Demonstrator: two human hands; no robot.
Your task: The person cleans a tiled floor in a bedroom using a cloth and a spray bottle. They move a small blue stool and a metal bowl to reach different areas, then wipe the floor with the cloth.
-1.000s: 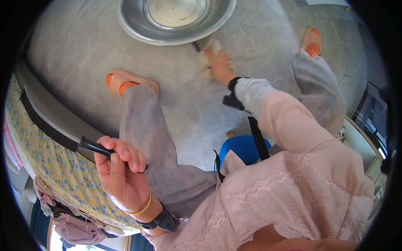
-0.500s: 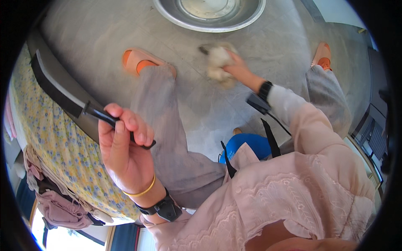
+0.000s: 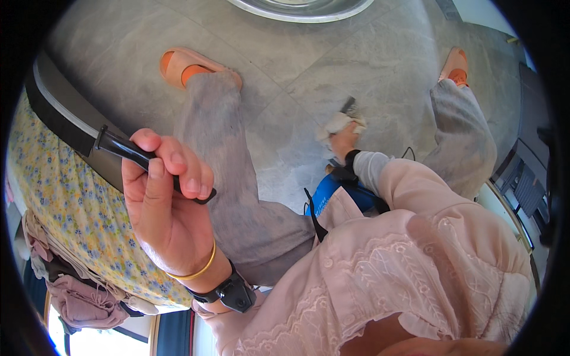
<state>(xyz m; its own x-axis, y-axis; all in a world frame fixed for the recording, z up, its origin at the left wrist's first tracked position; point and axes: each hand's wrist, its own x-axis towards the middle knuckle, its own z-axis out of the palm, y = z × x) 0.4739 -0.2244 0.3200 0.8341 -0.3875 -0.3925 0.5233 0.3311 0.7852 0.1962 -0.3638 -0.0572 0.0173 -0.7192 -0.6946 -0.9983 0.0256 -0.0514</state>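
My left hand is wrapped round the black handle of a long knife. Its curved blade has a dark side and a pale silvery band, and points to the upper left, beside the flowered cover. A gold bangle and a black strap circle my left wrist. Low over the floor, between my legs, my right hand is closed on a bunched whitish cloth. A dark narrow piece juts out beyond the cloth, blurred; I cannot tell what it is.
A wide metal basin stands on the grey tiled floor at the far edge. To my left is a surface under a yellow flowered cover, with folded clothes near it. Something blue shows beneath my right forearm.
My right hand has swung with the cloth toward my body and a little to the right. The left hand and knife have shifted slightly left. The basin sits farther up in view.
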